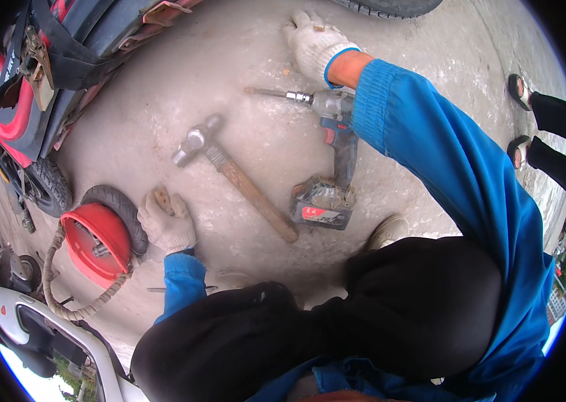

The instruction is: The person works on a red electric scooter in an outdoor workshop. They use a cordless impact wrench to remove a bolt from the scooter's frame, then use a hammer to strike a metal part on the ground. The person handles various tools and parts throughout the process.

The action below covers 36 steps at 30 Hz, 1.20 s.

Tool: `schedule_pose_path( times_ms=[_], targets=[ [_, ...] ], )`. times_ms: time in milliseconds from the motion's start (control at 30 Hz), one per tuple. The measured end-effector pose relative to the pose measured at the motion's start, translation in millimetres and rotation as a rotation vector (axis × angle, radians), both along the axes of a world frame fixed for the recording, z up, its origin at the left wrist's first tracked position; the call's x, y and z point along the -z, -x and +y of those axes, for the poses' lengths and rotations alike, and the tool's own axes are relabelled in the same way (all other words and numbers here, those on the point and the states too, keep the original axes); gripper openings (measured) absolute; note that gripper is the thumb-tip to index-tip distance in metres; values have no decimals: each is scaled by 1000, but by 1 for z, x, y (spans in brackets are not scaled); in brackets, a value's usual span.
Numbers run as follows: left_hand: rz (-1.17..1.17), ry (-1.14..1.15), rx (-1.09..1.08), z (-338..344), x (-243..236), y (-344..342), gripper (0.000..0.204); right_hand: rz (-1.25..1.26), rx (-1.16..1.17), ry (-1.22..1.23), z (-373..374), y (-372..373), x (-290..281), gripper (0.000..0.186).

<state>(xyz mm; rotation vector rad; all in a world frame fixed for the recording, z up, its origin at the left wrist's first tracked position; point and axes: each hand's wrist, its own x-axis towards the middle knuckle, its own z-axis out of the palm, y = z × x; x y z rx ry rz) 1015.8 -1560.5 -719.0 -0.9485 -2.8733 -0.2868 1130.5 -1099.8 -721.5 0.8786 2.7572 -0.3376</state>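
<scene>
My left hand (168,224), in a pale knit glove, is low at the left beside a red bucket (99,244). Its fingers are closed on a small brown piece (162,198) that looks like a flat plate. My right hand (320,50), gloved too, reaches far forward over the concrete floor, its fingers stretched out and nothing visible in them; a brown spot shows on the glove. Below it lies a cordless impact wrench (336,144) with a socket and a long bit. Left of the wrench, a ball-peen hammer (233,177) with a wooden handle rests on the floor.
A red and black vehicle (62,74) stands at the upper left, and a tyre (393,5) at the top edge. A loose black tyre (119,208) touches the bucket, which has a rope-wrapped handle (52,275). Another person's legs (554,137) are at the right.
</scene>
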Motion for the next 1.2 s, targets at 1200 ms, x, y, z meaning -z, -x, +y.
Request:
schedule_pose_path(
  times_ms=[1200],
  targets=[
    [27,-22,-54,-3,-4,2,47,48,-18,-2,-7,3,-16,45]
  ],
)
